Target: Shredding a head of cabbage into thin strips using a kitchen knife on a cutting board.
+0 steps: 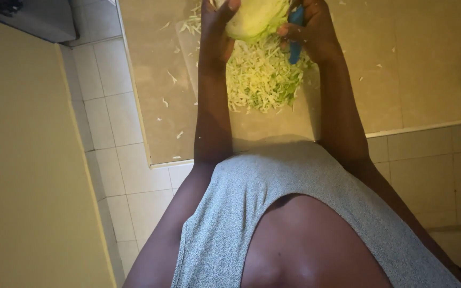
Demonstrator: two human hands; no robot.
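Holding cabbage (252,18) above shred pile (262,77) on counter (428,80): left hand (215,26) clasps its side, right hand (310,29) closed on blue tool (295,48). I judge cabbage firm, smooth, slippery; grip uncut side.

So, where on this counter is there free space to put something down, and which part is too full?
The counter is mostly bare to the right of the right hand, up to a pale-green scrap at the far right edge. The strip between the left hand and the counter's left edge holds only stray shreds. It is crowded between the hands: the cabbage above the shredded pile.
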